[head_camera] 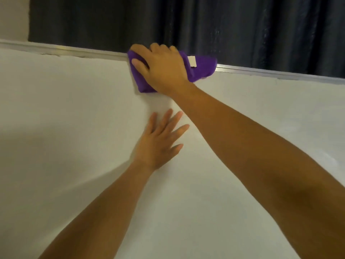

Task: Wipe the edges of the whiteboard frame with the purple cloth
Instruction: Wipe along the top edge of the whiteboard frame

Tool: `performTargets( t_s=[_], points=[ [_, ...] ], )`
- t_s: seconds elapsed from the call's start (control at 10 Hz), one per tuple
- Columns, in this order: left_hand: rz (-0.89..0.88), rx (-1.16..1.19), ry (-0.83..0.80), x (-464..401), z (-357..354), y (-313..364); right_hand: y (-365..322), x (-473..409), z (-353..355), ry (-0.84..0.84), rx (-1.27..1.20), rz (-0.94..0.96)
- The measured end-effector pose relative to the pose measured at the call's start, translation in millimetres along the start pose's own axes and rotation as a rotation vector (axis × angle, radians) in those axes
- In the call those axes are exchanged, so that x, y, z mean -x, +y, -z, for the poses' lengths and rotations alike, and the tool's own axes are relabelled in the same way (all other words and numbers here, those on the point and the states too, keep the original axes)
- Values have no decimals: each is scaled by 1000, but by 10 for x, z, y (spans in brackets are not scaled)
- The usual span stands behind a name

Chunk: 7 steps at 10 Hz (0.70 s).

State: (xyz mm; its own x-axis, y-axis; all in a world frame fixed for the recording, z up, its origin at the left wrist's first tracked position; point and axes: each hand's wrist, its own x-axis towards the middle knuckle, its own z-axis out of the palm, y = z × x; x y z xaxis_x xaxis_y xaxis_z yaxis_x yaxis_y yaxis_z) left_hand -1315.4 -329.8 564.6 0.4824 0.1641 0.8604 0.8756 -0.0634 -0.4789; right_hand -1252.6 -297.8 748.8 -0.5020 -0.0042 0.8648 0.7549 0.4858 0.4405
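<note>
The whiteboard [74, 128] fills most of the view, with its silver top frame edge [84, 52] running from upper left down to the right. My right hand [162, 68] grips the purple cloth [202, 69] and presses it over the top frame edge near the middle. A white label shows on the cloth. Fingers curl over the frame's top; part of the cloth is hidden under the palm. My left hand [160, 141] lies flat on the board surface below, fingers spread, holding nothing.
A dark pleated curtain [224, 25] hangs behind the board's top edge. A strip of pale wall [13, 17] shows at the upper left. The frame edge continues to the right of the cloth [280, 72].
</note>
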Motion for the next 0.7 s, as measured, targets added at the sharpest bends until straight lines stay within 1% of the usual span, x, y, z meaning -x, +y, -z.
performTargets(
  t_s=[0.1,0.2,0.3,0.4,0.5,0.7],
  points=[
    [25,-48,-156,128,-435,-130,506,328,123,4,38,-67],
    [-13,-72,-90,186,-653,-140,941,612,241,-34,29,-88],
    [-16,-148,-4,217,-755,-178,1483,929,389,-59,59,-133],
    [-18,-163,13,238,-729,-170,2005,1271,562,-89,90,-208],
    [-19,-147,11,273,-701,-189,2518,1556,740,-64,128,-256],
    [13,-142,-25,237,-546,-35,3235,1963,980,-132,142,-295]
  ],
)
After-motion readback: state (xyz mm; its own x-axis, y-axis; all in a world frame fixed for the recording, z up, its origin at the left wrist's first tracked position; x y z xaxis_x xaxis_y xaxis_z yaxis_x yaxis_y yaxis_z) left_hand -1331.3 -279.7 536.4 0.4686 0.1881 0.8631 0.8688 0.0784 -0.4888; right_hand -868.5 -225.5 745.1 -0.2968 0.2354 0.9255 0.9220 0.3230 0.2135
